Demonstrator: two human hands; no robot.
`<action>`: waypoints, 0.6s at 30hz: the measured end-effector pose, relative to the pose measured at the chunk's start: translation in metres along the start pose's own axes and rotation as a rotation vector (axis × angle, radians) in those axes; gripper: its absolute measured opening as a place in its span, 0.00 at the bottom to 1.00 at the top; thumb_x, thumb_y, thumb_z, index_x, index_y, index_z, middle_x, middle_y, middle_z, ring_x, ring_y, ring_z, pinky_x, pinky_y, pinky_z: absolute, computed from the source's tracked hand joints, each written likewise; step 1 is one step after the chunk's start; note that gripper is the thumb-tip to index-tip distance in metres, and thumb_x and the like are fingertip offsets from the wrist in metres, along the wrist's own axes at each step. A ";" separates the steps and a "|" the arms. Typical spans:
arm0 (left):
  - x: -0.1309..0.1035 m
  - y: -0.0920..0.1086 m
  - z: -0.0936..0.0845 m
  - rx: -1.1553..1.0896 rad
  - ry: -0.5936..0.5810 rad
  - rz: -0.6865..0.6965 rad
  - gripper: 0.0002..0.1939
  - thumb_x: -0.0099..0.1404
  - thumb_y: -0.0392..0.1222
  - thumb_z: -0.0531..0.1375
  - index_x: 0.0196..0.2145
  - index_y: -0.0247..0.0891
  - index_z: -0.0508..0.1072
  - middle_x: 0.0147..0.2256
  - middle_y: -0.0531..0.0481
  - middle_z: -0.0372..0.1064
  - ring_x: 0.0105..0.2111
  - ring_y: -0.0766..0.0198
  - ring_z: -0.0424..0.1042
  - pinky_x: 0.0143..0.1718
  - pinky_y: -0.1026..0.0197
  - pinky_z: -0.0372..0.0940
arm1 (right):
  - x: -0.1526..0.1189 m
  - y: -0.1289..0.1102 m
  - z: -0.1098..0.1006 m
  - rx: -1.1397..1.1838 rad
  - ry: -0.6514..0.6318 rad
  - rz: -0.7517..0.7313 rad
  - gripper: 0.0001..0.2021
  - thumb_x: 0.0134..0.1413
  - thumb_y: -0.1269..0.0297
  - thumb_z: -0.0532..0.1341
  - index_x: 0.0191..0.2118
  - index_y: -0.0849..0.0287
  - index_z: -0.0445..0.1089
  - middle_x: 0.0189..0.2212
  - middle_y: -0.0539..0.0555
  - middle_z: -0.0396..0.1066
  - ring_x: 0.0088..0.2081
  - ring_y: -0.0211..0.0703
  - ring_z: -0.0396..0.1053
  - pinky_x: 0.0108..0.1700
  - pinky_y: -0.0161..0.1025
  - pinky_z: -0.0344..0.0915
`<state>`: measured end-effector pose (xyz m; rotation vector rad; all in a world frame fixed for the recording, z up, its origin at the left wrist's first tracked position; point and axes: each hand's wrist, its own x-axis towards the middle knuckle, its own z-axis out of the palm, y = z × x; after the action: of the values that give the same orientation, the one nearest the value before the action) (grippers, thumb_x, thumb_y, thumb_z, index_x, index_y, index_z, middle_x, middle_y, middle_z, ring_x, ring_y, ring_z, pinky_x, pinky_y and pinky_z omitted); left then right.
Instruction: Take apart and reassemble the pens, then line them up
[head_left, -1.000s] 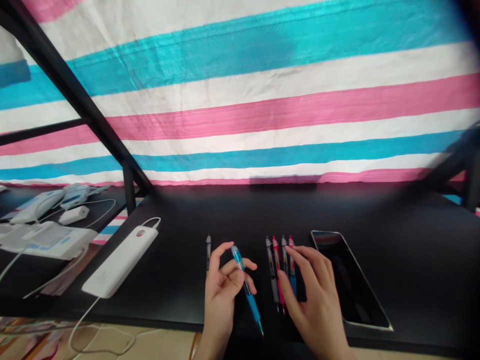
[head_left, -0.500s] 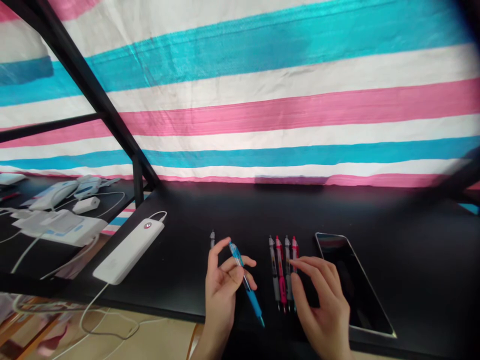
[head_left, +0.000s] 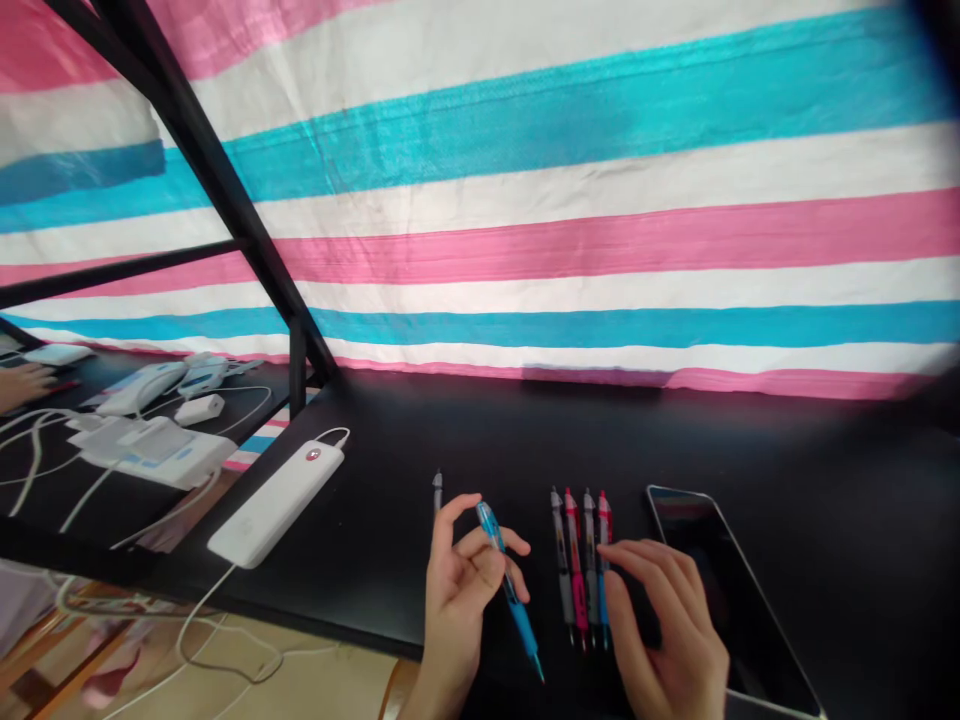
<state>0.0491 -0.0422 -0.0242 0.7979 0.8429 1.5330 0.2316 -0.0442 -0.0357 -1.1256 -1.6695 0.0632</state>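
Observation:
My left hand (head_left: 456, 590) holds a blue pen (head_left: 511, 590) between thumb and fingers, its tip pointing toward me just above the black table (head_left: 465, 440). Behind that hand a dark pen (head_left: 437, 492) lies on the table, mostly hidden. My right hand (head_left: 664, 620) rests flat beside a row of several pens (head_left: 581, 560), grey, pink and blue-red, with its fingertips touching the rightmost one. A phone (head_left: 720, 580) with a dark screen lies to the right, partly under my right hand.
A white power bank (head_left: 276, 503) with a cable lies at the left of the table. Beyond a black metal frame post (head_left: 298, 370), another table holds white devices and cables (head_left: 142, 440); another person's hand (head_left: 22, 382) shows at the far left. A striped tarp (head_left: 570, 200) hangs behind.
The camera has tilted and shifted, so everything sits a little lower and further right. My right hand has slid back toward me along the row of pens. The left hand keeps the blue pen.

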 end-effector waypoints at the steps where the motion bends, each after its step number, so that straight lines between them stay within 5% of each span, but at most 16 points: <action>1: 0.000 0.000 -0.001 0.005 -0.012 0.000 0.23 0.66 0.44 0.67 0.54 0.45 0.61 0.34 0.48 0.80 0.22 0.64 0.75 0.29 0.61 0.65 | -0.001 0.001 0.000 -0.001 -0.004 -0.010 0.08 0.65 0.74 0.59 0.46 0.58 0.72 0.39 0.56 0.71 0.45 0.52 0.67 0.46 0.49 0.65; 8: 0.017 0.034 -0.011 0.276 -0.147 0.011 0.24 0.68 0.42 0.63 0.59 0.48 0.60 0.46 0.46 0.71 0.25 0.64 0.77 0.31 0.57 0.70 | -0.001 0.002 0.006 0.042 0.046 0.003 0.07 0.65 0.73 0.59 0.45 0.58 0.73 0.39 0.56 0.72 0.44 0.51 0.67 0.47 0.49 0.64; 11: 0.037 0.053 -0.019 0.547 -0.119 0.057 0.25 0.64 0.39 0.64 0.57 0.46 0.65 0.41 0.50 0.64 0.37 0.58 0.76 0.27 0.62 0.69 | 0.001 0.002 0.006 0.045 0.035 -0.037 0.07 0.65 0.74 0.59 0.45 0.59 0.73 0.39 0.56 0.71 0.44 0.51 0.67 0.45 0.47 0.64; 14: 0.057 0.058 -0.030 0.981 -0.049 0.184 0.22 0.63 0.35 0.60 0.55 0.42 0.68 0.32 0.55 0.63 0.34 0.61 0.72 0.30 0.63 0.68 | 0.001 0.002 0.005 0.037 0.033 -0.050 0.07 0.66 0.74 0.59 0.44 0.59 0.73 0.39 0.56 0.71 0.43 0.50 0.67 0.45 0.47 0.64; 18: 0.074 0.047 -0.044 1.129 -0.028 0.211 0.19 0.57 0.29 0.60 0.47 0.39 0.72 0.27 0.57 0.65 0.28 0.63 0.69 0.32 0.60 0.67 | -0.001 0.002 0.004 0.058 0.032 -0.013 0.06 0.66 0.72 0.59 0.43 0.58 0.73 0.39 0.56 0.71 0.43 0.50 0.68 0.45 0.47 0.65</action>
<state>-0.0206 0.0239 -0.0032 1.7417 1.6687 1.1212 0.2302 -0.0418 -0.0395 -1.0668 -1.6365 0.0851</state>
